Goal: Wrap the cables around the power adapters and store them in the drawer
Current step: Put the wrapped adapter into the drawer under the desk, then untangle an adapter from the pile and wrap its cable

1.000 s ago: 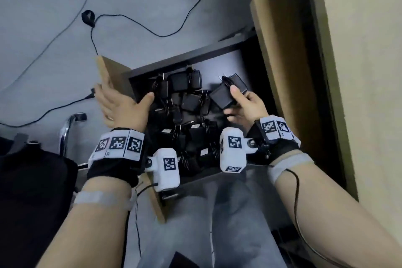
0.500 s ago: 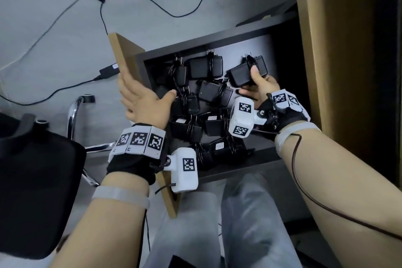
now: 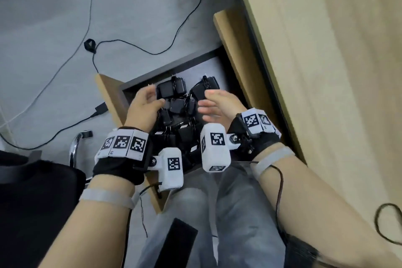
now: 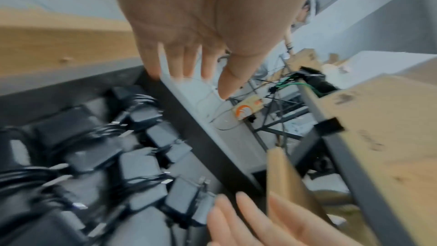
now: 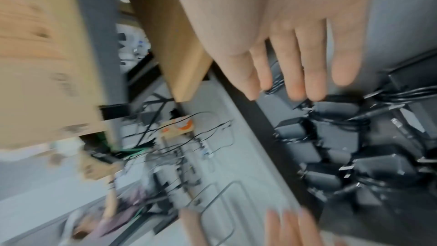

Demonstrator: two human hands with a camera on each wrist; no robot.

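**Both hands empty over a drawer full of wrapped adapters**

The drawer (image 3: 139,82) stands pulled out in front of the seated person's knees, its dark rim running toward eleven o'clock from the desk (image 3: 326,72). Inside lies a crowded heap of black power adapters (image 3: 174,104), each with its cable bound round it, prongs sticking out here and there; they touch and overlap one another.

The left hand (image 3: 142,107) hovers over the nine o'clock side of the heap, fingers straight and loosely spread, holding nothing. The right hand (image 3: 219,105) hovers at the three o'clock side, palm turned toward the left hand, fingers (image 5: 314,74) extended and slightly apart, also empty. The wrist views are blurred, but both show open palms above the adapters.

On the grey floor (image 3: 43,39) at ten o'clock, thin black wires (image 3: 143,50) trail in loops.
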